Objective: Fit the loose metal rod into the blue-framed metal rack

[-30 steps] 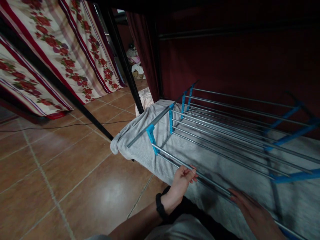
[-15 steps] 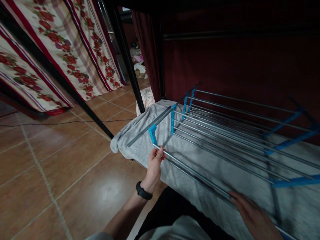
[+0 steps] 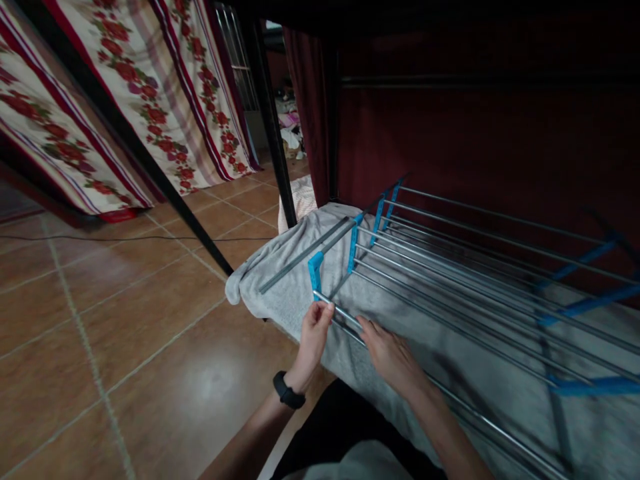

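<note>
Left hand (image 3: 314,328) pinches the nearest silver metal rod (image 3: 334,311) of the blue-jointed drying rack (image 3: 450,257); right hand (image 3: 390,353) rests on it, fingers loosely spread. Rod runs left-to-right, receding rightward.

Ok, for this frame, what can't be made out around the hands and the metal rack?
Head view only:
- Left hand: fingertips curl round the near rod by the blue connector; how firm the grip is stays hidden.
- Right hand: its palm faces down, so the rods beneath are covered; clasp or mere rest, unclear.
- Rack: its right end is cut off by the picture edge.
- Dark red curtain: too dim for detail.
- Grey blanket: whatever lies under it is covered.
</note>
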Tool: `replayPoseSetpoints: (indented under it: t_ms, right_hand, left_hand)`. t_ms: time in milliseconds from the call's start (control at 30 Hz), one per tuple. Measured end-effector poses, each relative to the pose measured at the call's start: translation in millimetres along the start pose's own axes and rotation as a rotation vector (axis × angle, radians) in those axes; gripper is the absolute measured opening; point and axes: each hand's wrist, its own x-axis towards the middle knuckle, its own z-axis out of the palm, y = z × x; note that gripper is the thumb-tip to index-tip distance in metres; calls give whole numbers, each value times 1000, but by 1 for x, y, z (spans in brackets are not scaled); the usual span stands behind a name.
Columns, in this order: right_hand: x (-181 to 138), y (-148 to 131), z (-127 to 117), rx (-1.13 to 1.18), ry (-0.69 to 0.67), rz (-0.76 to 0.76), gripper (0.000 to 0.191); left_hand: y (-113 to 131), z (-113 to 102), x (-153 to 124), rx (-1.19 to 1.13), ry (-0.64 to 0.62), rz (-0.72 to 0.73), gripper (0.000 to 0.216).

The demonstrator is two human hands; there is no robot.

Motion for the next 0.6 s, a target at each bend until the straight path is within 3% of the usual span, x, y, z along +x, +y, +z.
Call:
replayPoseSetpoints:
  t_ms: [100, 133, 333, 433, 600]
  right_hand:
    - [-1, 3, 1, -18, -35, 21, 56]
    - [-1, 4, 1, -25, -41, 30, 56]
    - [-1, 3, -1, -42, -67, 53, 56]
    - [-1, 3, -3, -30, -75, 55, 55]
    - [-2, 4, -2, -27, -87, 65, 55]
  left_hand:
    - [-8, -17, 12, 75, 209, 168, 38]
    - [-8, -23, 18, 88, 221, 199, 38]
    - [-3, -42, 48, -16, -140, 96, 52]
    - [-5, -42, 58, -87, -247, 21, 45]
    - [-11, -43, 73, -240, -395, -55, 50]
